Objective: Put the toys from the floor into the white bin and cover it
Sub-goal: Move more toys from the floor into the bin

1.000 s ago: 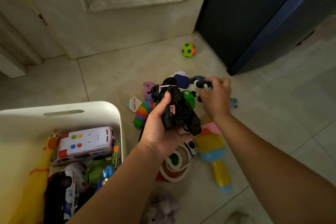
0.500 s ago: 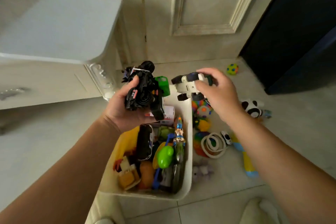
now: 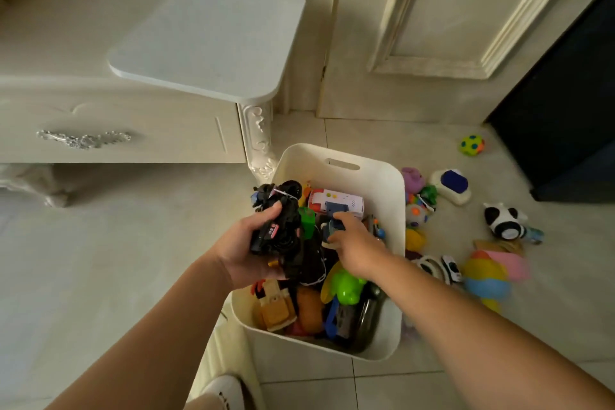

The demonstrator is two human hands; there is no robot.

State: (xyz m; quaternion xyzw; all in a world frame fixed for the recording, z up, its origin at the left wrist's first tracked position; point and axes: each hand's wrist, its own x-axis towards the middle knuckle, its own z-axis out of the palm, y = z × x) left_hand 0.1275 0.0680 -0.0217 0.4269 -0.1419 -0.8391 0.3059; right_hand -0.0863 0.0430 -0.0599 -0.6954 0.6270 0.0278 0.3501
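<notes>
The white bin [image 3: 392, 196] stands on the floor, holding several toys. My left hand [image 3: 246, 250] grips a black toy vehicle [image 3: 283, 226] over the bin's left rim. My right hand [image 3: 352, 243] reaches down into the bin with its fingers curled round a small blue-and-white toy car [image 3: 331, 228]. A white toy ambulance [image 3: 336, 203] lies at the bin's far end. A flat white lid [image 3: 213, 40] rests on the cabinet top. On the floor to the right lie a panda toy [image 3: 504, 220], a pink and yellow toy [image 3: 492, 273] and a spotted green ball [image 3: 472, 145].
A cream cabinet [image 3: 116, 130] with a carved leg stands just left of the bin. A cream door [image 3: 432, 27] is behind, and dark furniture [image 3: 565, 110] fills the right. More small toys [image 3: 416, 213] lie against the bin's right wall. My foot in a white shoe [image 3: 223, 391] is at the bottom.
Both hands carried their toys from the floor pile over to the bin. The right hand has dropped from above the rim down into the bin with the small car.
</notes>
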